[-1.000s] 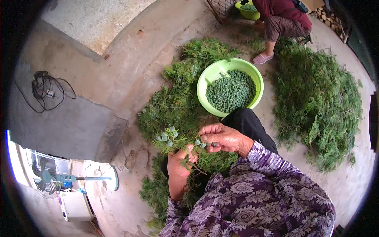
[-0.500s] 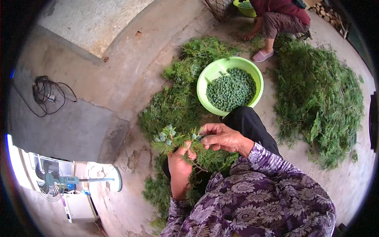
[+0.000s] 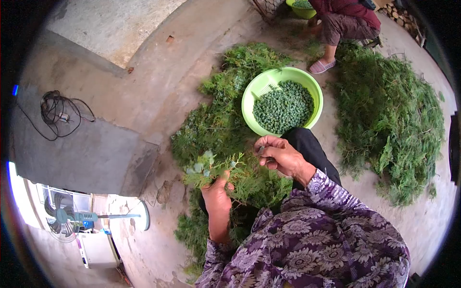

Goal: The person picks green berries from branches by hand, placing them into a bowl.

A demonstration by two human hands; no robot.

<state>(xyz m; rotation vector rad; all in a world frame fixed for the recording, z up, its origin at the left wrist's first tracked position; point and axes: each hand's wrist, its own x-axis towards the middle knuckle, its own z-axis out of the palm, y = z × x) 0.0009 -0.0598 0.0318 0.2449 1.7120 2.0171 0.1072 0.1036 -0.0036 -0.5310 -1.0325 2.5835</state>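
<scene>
My left hand [image 3: 217, 196] grips the stem of a green conifer sprig [image 3: 211, 168] that carries a few pale blue-green cones at its tip. My right hand [image 3: 281, 155] is lifted to the right of the sprig, its fingers pinched on a small plucked cone. Just beyond it stands a lime-green plastic basin [image 3: 259, 86] filled with several round green cones [image 3: 283, 106]. My purple flowered sleeves fill the bottom of the view.
Piles of cut green branches lie on the concrete floor, one under my hands [image 3: 216, 129] and a larger one at right [image 3: 389, 115]. Another person [image 3: 343, 24] crouches at the top beside a second green basin [image 3: 300, 8]. A coiled cable [image 3: 55, 113] and a fan [image 3: 65, 216] are at left.
My right hand has pulled away from the sprig, up and to the right toward the basin, with a cone pinched in it. The left hand keeps hold of the sprig.
</scene>
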